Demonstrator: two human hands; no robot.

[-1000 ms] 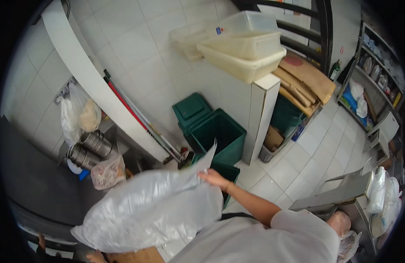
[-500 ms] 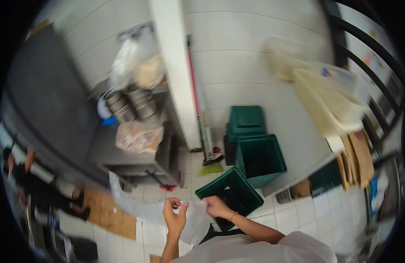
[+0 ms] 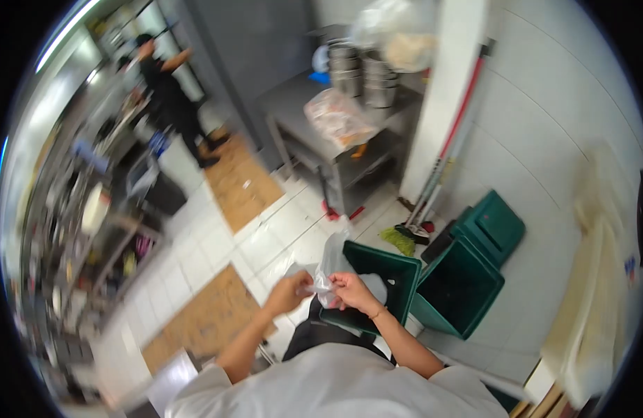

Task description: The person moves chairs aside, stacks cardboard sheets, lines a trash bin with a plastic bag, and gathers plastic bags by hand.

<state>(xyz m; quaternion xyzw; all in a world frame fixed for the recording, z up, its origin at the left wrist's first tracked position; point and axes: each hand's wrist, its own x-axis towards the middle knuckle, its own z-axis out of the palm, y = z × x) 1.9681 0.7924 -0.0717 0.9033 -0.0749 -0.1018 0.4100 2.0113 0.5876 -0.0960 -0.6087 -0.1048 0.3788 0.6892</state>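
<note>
Both my hands are together low in the centre, closed on a translucent plastic bag (image 3: 333, 258). My left hand (image 3: 289, 292) pinches the gathered plastic from the left. From the right, my right hand (image 3: 352, 291) grips it with bent fingers, close to my left fingertips. Part of the bag stands up above my hands, and some pale plastic shows beside my right hand over a green bin (image 3: 404, 291). That bin is open, just in front of my body. Another open green bin (image 3: 468, 284) stands to its right with its lid tipped back.
A steel table (image 3: 283, 104) holds metal containers (image 3: 346, 70) and a bagged item (image 3: 335, 118). Brooms (image 3: 450, 143) lean by a white pillar (image 3: 447, 90). Cardboard (image 3: 203, 317) lies on the tiles. A person in dark clothes (image 3: 169, 94) stands at the upper left, near kitchen counters.
The view has swung left, bringing in the kitchen and the standing person. The bag, spread wide earlier, is now gathered small. My left hand has joined my right on it.
</note>
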